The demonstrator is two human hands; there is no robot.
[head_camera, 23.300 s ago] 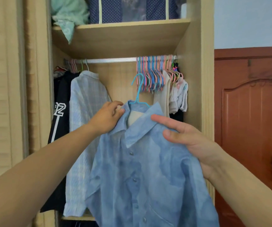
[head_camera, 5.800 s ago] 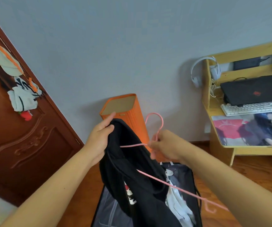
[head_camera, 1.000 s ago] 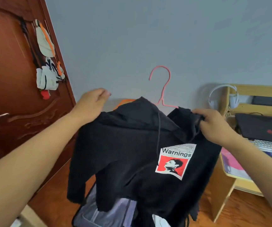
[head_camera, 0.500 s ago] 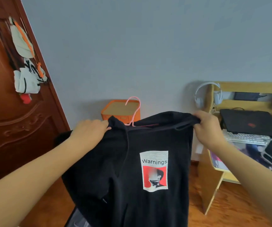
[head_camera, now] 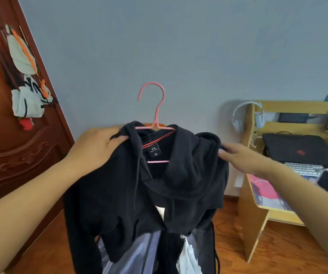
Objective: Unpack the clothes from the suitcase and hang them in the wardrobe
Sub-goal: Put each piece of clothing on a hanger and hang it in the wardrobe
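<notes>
Now the hoodie (head_camera: 159, 194) has been turned label-side to view, hanger (head_camera: 155, 123) seated between the grips, left hand (head_camera: 95, 149) and right hand (head_camera: 240, 157) each gripping a shoulder; ready for the wardrobe.

a brown carved wooden door (head_camera: 10, 155) is seen at the left, with white and orange bags (head_camera: 27, 80) hung on it. at the right, a light wooden desk (head_camera: 258, 210) is set against the grey wall (head_camera: 179, 46); white headphones (head_camera: 238, 119) are hung from its side, and a black laptop (head_camera: 297, 151) and a keyboard (head_camera: 303, 168) are placed on it.
</notes>
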